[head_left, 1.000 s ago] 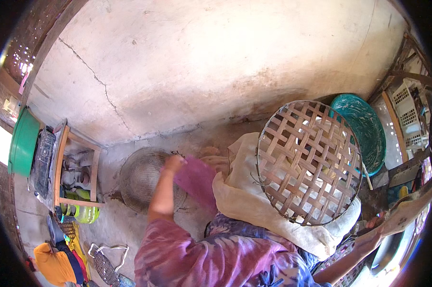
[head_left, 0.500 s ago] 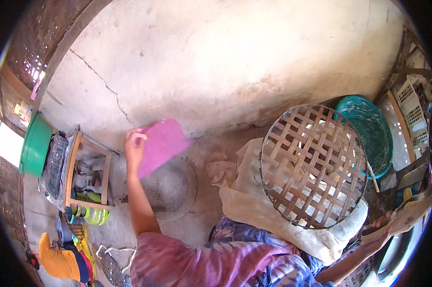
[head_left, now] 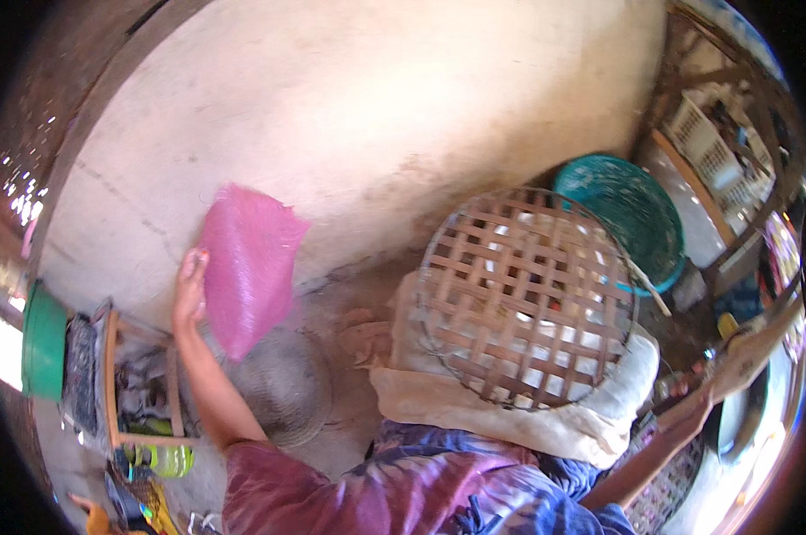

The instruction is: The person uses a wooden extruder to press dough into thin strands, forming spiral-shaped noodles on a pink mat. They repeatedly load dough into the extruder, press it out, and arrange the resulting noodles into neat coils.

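My left hand [head_left: 190,287] is raised before the wall, its fingers closed on the edge of a pink, woven-looking plastic sheet [head_left: 251,267]. The sheet hangs over part of a round, grey, domed woven piece [head_left: 282,388] on the floor. At the far right my right hand [head_left: 708,398] lies against a pale, worn piece of wood [head_left: 755,352]; its fingers are blurred and partly hidden. Between my arms, a round open-weave bamboo tray [head_left: 528,303] rests on a whitish cloth sack [head_left: 510,415] in front of me.
A teal basin [head_left: 630,218] stands behind the tray, a stick leaning at its rim. White plastic crates [head_left: 706,138] are at the upper right. To the left are a wooden stand [head_left: 110,379], a green tub [head_left: 44,343] and a green gas cylinder [head_left: 171,459].
My left hand has moved left and slightly down in the picture with the pink sheet, which has swung to a more upright shape. The view has turned, shifting the tray and basin left.
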The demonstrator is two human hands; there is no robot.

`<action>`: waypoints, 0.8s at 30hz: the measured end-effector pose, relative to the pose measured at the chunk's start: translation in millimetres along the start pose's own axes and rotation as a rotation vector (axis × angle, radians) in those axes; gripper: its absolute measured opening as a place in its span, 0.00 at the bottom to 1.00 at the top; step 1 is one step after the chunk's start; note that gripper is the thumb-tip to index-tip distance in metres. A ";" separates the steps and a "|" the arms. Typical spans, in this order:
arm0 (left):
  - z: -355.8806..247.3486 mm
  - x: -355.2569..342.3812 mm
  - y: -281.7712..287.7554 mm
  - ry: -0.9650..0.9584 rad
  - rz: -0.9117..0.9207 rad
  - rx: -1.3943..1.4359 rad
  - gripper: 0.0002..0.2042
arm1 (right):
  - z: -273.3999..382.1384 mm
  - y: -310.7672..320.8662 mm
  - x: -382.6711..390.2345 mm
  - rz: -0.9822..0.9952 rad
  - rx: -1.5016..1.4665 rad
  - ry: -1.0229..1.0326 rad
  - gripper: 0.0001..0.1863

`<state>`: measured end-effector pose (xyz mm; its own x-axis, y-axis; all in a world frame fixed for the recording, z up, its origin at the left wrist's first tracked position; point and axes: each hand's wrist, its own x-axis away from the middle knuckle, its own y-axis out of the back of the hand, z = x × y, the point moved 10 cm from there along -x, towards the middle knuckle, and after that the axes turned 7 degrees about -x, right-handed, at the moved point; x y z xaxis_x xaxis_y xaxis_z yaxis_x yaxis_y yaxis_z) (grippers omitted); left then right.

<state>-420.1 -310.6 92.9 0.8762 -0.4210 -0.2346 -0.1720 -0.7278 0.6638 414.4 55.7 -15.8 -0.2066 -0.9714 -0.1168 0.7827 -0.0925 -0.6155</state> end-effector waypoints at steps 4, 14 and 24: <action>-98.1 5.1 -31.6 -0.212 -0.001 -0.366 0.13 | 17.6 3.1 4.5 0.007 0.081 0.091 0.33; -383.8 137.7 -212.3 -1.070 0.192 -0.071 0.07 | 8.5 -42.4 29.2 -0.064 0.001 0.001 0.26; -365.4 325.3 -380.5 -1.485 0.852 -0.142 0.02 | 41.6 -1.7 49.8 -0.113 0.150 0.054 0.48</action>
<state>94.9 27.1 23.5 -0.5842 -0.7955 -0.1608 -0.2217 -0.0342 0.9745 427.1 -1.7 11.8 -0.3257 -0.9404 -0.0974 0.8309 -0.2355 -0.5042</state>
